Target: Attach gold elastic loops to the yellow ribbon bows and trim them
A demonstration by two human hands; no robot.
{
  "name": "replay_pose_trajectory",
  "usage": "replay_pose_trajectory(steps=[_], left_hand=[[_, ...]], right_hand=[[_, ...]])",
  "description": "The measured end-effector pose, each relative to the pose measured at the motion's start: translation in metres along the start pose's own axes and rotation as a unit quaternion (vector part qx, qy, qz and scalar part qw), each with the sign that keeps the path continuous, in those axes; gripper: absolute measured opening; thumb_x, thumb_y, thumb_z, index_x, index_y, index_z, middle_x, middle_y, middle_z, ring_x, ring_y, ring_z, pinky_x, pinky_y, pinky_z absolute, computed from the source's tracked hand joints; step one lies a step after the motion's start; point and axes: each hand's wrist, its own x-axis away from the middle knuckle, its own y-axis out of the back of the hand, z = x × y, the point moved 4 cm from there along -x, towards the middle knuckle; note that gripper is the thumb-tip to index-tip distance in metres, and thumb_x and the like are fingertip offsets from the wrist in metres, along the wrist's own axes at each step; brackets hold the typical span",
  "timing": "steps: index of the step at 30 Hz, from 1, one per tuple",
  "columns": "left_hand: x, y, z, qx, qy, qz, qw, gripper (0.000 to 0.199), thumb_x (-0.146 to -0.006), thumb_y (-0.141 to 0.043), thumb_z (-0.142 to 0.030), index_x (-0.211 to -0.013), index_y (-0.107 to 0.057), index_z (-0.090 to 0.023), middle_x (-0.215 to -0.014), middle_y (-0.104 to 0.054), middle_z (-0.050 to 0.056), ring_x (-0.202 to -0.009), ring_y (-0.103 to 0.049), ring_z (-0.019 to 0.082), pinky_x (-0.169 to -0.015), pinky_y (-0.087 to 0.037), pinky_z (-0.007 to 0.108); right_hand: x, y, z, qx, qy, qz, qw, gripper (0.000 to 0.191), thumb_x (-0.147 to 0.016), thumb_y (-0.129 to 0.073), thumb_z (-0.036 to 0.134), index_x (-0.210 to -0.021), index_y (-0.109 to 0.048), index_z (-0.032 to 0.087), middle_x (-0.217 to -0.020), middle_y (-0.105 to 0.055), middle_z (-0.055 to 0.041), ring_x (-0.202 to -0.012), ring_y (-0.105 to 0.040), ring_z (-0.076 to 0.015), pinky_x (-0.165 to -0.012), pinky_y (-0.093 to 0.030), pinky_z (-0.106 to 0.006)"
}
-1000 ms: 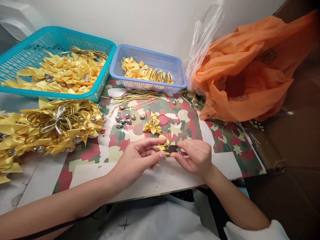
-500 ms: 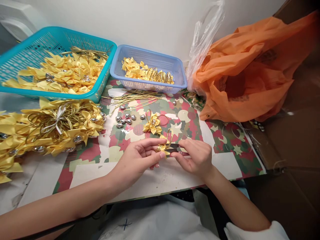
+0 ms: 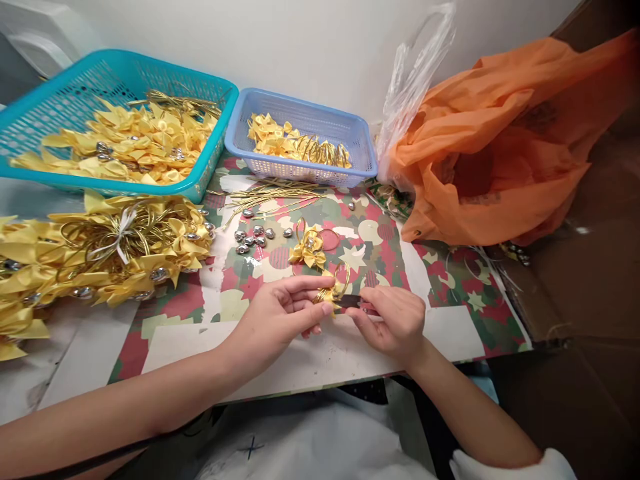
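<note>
The left fingers (image 3: 316, 313) are pinching a gold-looped yellow bow (image 3: 328, 294); the right fingers (image 3: 373, 295) are clamping a dark-tipped tool (image 3: 350, 301), pointing it at that bow. Just beyond the fingers, a second bow (image 3: 309, 249) is lying on the surface (image 3: 369, 260), silver beads (image 3: 259, 231) resting farther left.

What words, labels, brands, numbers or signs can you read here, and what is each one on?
No words, brands or numbers can be read.
"+": a dark cross-shaped mark on the white cloth at the bottom of the view.
Faint darker marks on the orange bag, perhaps printing: too blurred to read.
</note>
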Motion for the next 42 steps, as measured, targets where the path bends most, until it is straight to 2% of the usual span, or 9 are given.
replay_pose_trajectory(steps=[14,23,27,29,31,33,35,38,42], left_hand=[[-0.001,-0.002,0.0,0.004,-0.005,-0.002,1.0,0.034,-0.072,-0.082,-0.018,-0.106,-0.076,-0.017,-0.058,-0.058,-0.006,-0.052,-0.054,0.005,-0.048,-0.047,0.014],[-0.002,-0.001,0.001,-0.002,-0.004,-0.003,1.0,0.033,-0.072,-0.083,-0.02,-0.104,-0.077,-0.019,-0.059,-0.059,-0.006,-0.051,-0.053,0.005,-0.048,-0.047,0.013],[-0.001,-0.002,0.0,-0.004,-0.01,-0.006,1.0,0.03,-0.071,-0.083,-0.019,-0.101,-0.077,-0.02,-0.058,-0.059,-0.006,-0.051,-0.053,0.005,-0.048,-0.047,0.014],[0.0,-0.003,-0.001,-0.009,-0.014,-0.008,1.0,0.029,-0.071,-0.083,-0.019,-0.099,-0.077,-0.02,-0.061,-0.06,-0.005,-0.053,-0.055,0.006,-0.047,-0.047,0.014],[0.001,-0.003,-0.001,-0.015,-0.018,-0.007,1.0,0.026,-0.072,-0.083,-0.02,-0.097,-0.076,-0.02,-0.064,-0.062,-0.004,-0.054,-0.055,0.007,-0.047,-0.047,0.015],[0.0,-0.002,-0.001,-0.017,-0.029,0.003,0.999,0.024,-0.073,-0.082,-0.021,-0.096,-0.076,-0.021,-0.064,-0.062,-0.004,-0.054,-0.055,0.007,-0.047,-0.047,0.015],[-0.001,-0.002,0.0,-0.011,-0.043,0.018,0.999,0.023,-0.074,-0.081,-0.023,-0.096,-0.075,-0.022,-0.063,-0.061,-0.004,-0.054,-0.054,0.007,-0.048,-0.047,0.015],[-0.003,0.0,0.002,0.011,-0.046,0.027,0.999,0.023,-0.074,-0.082,-0.026,-0.095,-0.073,-0.022,-0.064,-0.061,-0.004,-0.054,-0.054,0.007,-0.047,-0.045,0.015],[-0.004,0.002,0.0,0.031,-0.033,0.008,0.999,0.028,-0.071,-0.083,-0.028,-0.095,-0.07,-0.021,-0.059,-0.058,-0.006,-0.05,-0.053,0.007,-0.045,-0.043,0.016]], right_hand=[[-0.002,-0.001,0.001,-0.005,-0.007,0.009,1.0,0.029,-0.098,-0.053,0.037,-0.076,-0.059,0.018,-0.049,-0.055,0.0035,-0.044,-0.048,-0.0102,-0.046,-0.031,-0.027],[-0.001,-0.003,0.0,-0.009,-0.009,0.015,1.0,0.027,-0.096,-0.054,0.032,-0.073,-0.056,0.02,-0.048,-0.052,0.003,-0.044,-0.044,-0.0112,-0.045,-0.028,-0.029],[0.004,0.0,-0.007,-0.093,-0.054,0.0,0.994,0.028,-0.099,-0.048,0.038,-0.078,-0.055,0.021,-0.052,-0.049,0.0028,-0.046,-0.043,-0.0112,-0.046,-0.029,-0.028],[0.006,0.001,-0.016,-0.189,-0.133,-0.021,0.973,0.039,-0.1,-0.04,0.052,-0.078,-0.052,0.022,-0.055,-0.043,0.0033,-0.046,-0.038,-0.0112,-0.046,-0.029,-0.027],[0.004,0.001,-0.024,-0.29,-0.219,-0.032,0.931,0.047,-0.095,-0.039,0.065,-0.074,-0.044,0.023,-0.058,-0.037,0.0044,-0.048,-0.032,-0.011,-0.045,-0.027,-0.027],[-0.004,-0.005,-0.028,-0.365,-0.29,0.0,0.885,0.048,-0.09,-0.052,0.064,-0.071,-0.034,0.024,-0.062,-0.04,0.0047,-0.051,-0.033,-0.0105,-0.046,-0.03,-0.025],[-0.016,-0.015,-0.029,-0.423,-0.34,0.074,0.837,0.047,-0.084,-0.067,0.053,-0.071,-0.031,0.024,-0.071,-0.052,0.0027,-0.057,-0.045,-0.0104,-0.05,-0.038,-0.024],[-0.034,-0.03,-0.028,-0.523,-0.346,0.157,0.763,0.049,-0.075,-0.078,0.042,-0.07,-0.033,0.024,-0.081,-0.062,0.0002,-0.064,-0.054,-0.0113,-0.056,-0.046,-0.025],[-0.04,-0.044,-0.035,-0.58,-0.339,0.144,0.726,0.055,-0.07,-0.083,0.036,-0.068,-0.029,0.024,-0.073,-0.065,0.0022,-0.058,-0.052,-0.0089,-0.054,-0.046,-0.023]])
